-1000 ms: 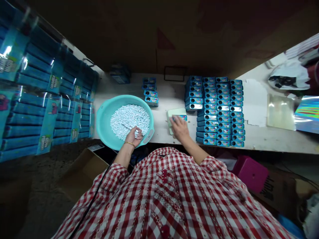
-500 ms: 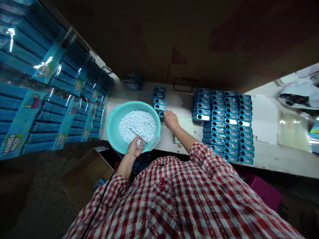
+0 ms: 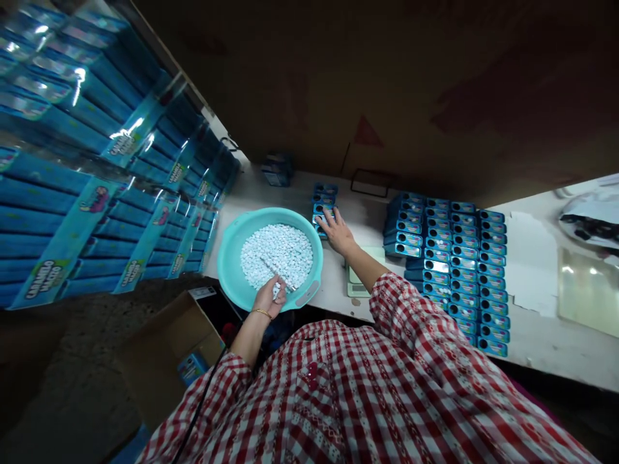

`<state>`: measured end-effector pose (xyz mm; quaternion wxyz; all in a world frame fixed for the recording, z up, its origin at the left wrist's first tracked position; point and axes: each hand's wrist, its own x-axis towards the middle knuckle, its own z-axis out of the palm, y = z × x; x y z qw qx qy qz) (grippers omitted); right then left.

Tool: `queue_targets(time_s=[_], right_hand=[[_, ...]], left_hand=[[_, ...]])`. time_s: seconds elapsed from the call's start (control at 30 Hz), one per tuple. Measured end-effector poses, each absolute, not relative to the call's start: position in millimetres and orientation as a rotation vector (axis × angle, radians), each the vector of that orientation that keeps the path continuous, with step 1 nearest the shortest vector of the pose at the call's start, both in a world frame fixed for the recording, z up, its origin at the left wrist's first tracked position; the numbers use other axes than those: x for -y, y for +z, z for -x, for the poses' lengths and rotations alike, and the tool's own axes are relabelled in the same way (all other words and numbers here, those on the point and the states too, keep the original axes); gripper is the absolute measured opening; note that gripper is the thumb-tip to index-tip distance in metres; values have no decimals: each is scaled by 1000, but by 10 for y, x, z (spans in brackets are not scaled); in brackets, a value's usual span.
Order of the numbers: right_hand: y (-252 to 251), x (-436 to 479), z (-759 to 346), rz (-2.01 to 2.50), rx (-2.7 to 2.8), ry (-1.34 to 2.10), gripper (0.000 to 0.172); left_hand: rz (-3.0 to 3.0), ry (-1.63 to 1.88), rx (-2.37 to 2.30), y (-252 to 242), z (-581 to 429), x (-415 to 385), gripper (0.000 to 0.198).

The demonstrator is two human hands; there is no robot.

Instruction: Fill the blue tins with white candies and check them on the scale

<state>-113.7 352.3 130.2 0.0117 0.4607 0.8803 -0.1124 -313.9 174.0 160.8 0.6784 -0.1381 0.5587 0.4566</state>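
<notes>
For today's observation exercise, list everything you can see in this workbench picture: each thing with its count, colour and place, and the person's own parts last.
Basin: one, turquoise, at the table's near edge on the left.
Tablets: a heap, too many to count, white, inside the basin.
Small row of boxes: a few, blue, just behind the basin.
Large block of boxes: dozens in rows, blue, on the table to the right.
Scale: one, pale green, partly hidden by the right forearm.
Wrapped packs: many, blue, stacked on the left.
Cardboard carton: one, brown, on the floor.
Table: one, white.
Left hand: in the tablets, fingers curled.
Right hand: spread on the small row of boxes.
</notes>
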Motion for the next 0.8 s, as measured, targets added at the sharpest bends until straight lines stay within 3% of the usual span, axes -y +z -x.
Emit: queue_targets(time_s=[0.27, 0.43, 0.53, 0.6, 0.7, 0.8], right_hand=[[1265, -3882, 1288, -1604, -2691, -331, 60], [1405, -3661, 1039, -1644, -2677, -422, 71], [1474, -3147, 412, -1863, -2703, -438, 54], [1510, -2783, -80, -2124, -2607, -275, 43], [1532, -2472, -635, -2315, -2302, -31, 39], [1499, -2506, -827, -2153, -2242, 19, 38]], left_hand=[[264, 1082, -1301, 1588, 3120, -1747, 17], [362, 1067, -1243, 1614, 3164, -1774, 19], [472, 1080, -1122, 1665, 3217, -1794, 23], [509, 1092, -1050, 1702, 3211, -1833, 25], [504, 1071, -1064, 1771, 3089, -1944, 25], [460, 1048, -1120, 1852, 2875, -2071, 25]])
